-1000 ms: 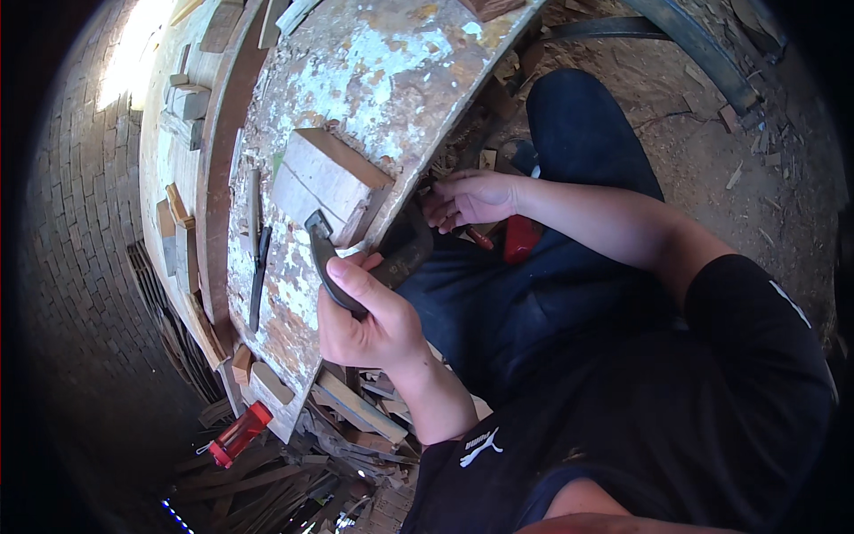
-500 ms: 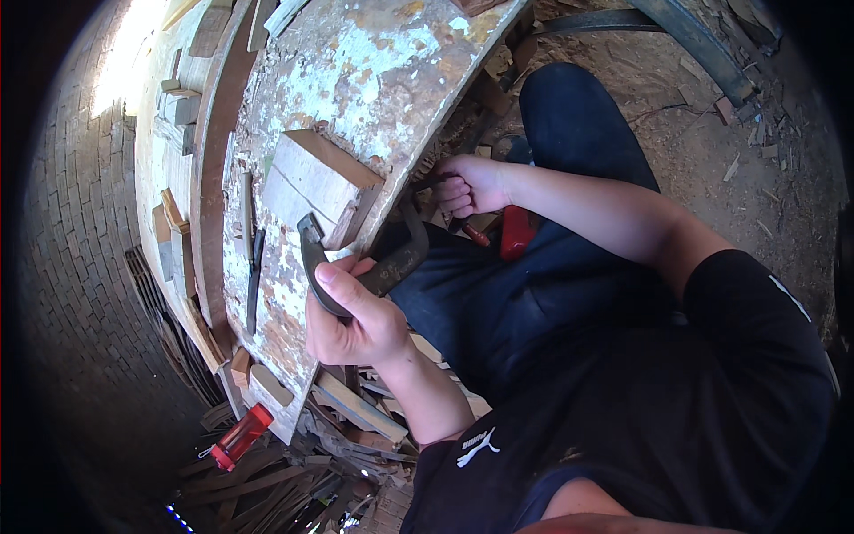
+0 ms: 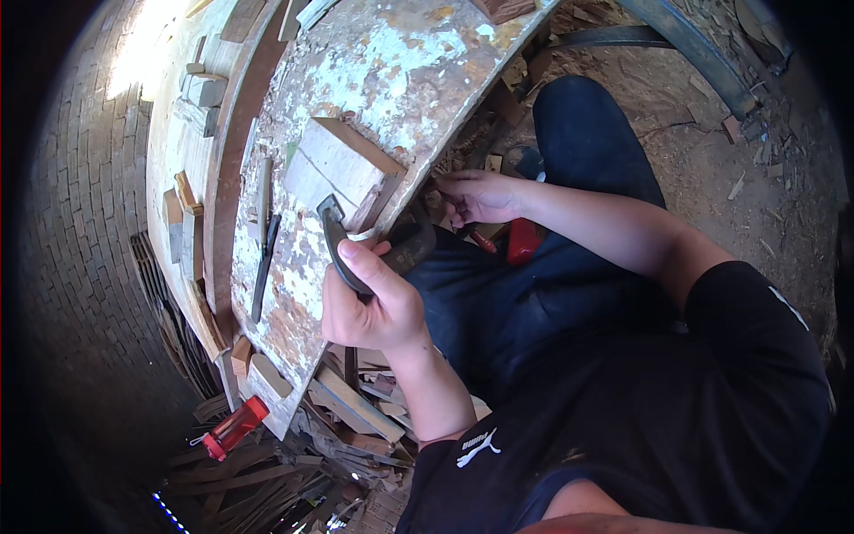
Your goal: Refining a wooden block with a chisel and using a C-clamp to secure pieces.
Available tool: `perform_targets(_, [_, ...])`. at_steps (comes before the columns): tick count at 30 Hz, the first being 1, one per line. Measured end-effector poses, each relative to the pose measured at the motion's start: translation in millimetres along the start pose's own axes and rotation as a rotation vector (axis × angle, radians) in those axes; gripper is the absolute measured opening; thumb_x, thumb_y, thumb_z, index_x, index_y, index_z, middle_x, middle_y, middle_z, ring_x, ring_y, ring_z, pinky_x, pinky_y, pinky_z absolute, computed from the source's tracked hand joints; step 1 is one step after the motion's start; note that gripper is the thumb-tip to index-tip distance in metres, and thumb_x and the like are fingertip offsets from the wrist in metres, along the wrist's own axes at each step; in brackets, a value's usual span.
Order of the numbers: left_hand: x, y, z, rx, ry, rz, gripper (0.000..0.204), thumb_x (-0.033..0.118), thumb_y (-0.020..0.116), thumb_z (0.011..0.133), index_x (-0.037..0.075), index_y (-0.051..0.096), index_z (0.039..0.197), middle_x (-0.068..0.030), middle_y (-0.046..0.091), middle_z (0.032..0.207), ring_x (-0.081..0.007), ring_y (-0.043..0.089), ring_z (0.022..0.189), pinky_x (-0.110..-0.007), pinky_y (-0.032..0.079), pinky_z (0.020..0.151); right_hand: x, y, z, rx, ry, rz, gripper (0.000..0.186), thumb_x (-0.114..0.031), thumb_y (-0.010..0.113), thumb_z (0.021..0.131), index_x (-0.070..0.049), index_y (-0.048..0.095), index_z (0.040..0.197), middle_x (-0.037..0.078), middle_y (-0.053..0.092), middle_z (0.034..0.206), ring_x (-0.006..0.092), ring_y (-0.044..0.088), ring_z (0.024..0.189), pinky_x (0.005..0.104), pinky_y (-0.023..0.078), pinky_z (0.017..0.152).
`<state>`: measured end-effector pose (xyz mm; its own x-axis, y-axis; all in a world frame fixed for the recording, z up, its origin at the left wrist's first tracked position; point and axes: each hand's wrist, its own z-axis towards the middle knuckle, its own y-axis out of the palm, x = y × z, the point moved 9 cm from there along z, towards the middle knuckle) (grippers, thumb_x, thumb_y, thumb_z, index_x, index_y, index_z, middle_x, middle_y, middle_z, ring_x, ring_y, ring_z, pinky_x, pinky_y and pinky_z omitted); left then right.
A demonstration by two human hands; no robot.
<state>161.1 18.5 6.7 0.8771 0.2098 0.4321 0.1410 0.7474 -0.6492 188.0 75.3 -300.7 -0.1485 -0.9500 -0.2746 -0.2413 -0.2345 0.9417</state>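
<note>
A dark metal C-clamp [image 3: 334,238] straddles the edge of the paint-spattered workbench [image 3: 405,49]. Its upper jaw rests against a pale wooden block [image 3: 336,171] with a crack across its top. My left hand [image 3: 378,304] is wrapped round the clamp's frame, thumb on the outside. Beyond the bench edge, my right hand [image 3: 482,196] has its fingers bent at the clamp's lower end, by the screw; what lies between the fingertips is partly hidden in shadow. A red-handled tool [image 3: 483,241] and a red object [image 3: 525,240] lie by my lap below that hand.
Two slim dark tools [image 3: 265,267] lie on the bench left of the block. Wood offcuts [image 3: 192,231] line a plank at far left. A red transparent bottle [image 3: 236,429] stands at the bench's near corner. Scrap wood [image 3: 356,405] is piled below; a curved metal bar [image 3: 698,53] lies upper right.
The whole view has shifted slightly, moving the bench rightward. My right hand's fingers have loosened from a tighter curl. My left hand keeps its grip on the clamp against the block.
</note>
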Motion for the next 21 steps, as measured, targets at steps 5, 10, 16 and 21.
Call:
perform_targets(5, [-0.3,-2.1,-2.2,0.036,-0.01,0.002,0.037,0.017,0.055,0.101,-0.004,0.07,0.074,-0.008,0.067,0.06,-0.0157,0.062,0.052,-0.027,0.044,0.051,-18.1,5.0,-5.5,-0.164,-0.157,0.084,0.04,-0.021,0.057,0.102,-0.012,0.05,0.14,0.001,0.057,0.075,0.0136,0.056,0.069,0.0294,0.046,0.066])
perform_targets(10, [5.4,-3.5,-0.4,-0.011,-0.056,0.092,0.037,0.021,0.055,0.102,-0.004,0.072,0.081,-0.0086,0.069,0.062,-0.0113,0.063,0.054,-0.025,0.044,0.053,-26.6,15.6,-14.4,-0.012,-0.152,0.05,0.042,-0.015,0.057,0.101,-0.011,0.05,0.142,0.003,0.061,0.079,0.0139,0.061,0.074,0.0303,0.047,0.068])
perform_targets(16, [7.5,-4.0,0.7,0.011,-0.082,0.025,0.029,0.011,0.059,0.099,-0.001,0.066,0.073,-0.0101,0.065,0.062,-0.0236,0.063,0.051,-0.032,0.044,0.048,-16.3,-0.1,-9.5,-0.139,-0.052,-0.011,0.038,-0.008,0.061,0.098,-0.008,0.056,0.136,0.011,0.07,0.107,0.0255,0.069,0.1,0.0367,0.054,0.077])
perform_targets(21, [6.4,-4.5,1.3,-0.026,-0.105,0.024,0.028,0.01,0.06,0.097,-0.001,0.064,0.071,-0.0106,0.063,0.061,-0.0247,0.06,0.05,-0.034,0.043,0.048,-14.1,4.8,-7.9,-0.161,-0.104,-0.086,0.041,-0.012,0.061,0.099,-0.008,0.053,0.139,0.012,0.066,0.121,0.0274,0.067,0.108,0.0393,0.054,0.082])
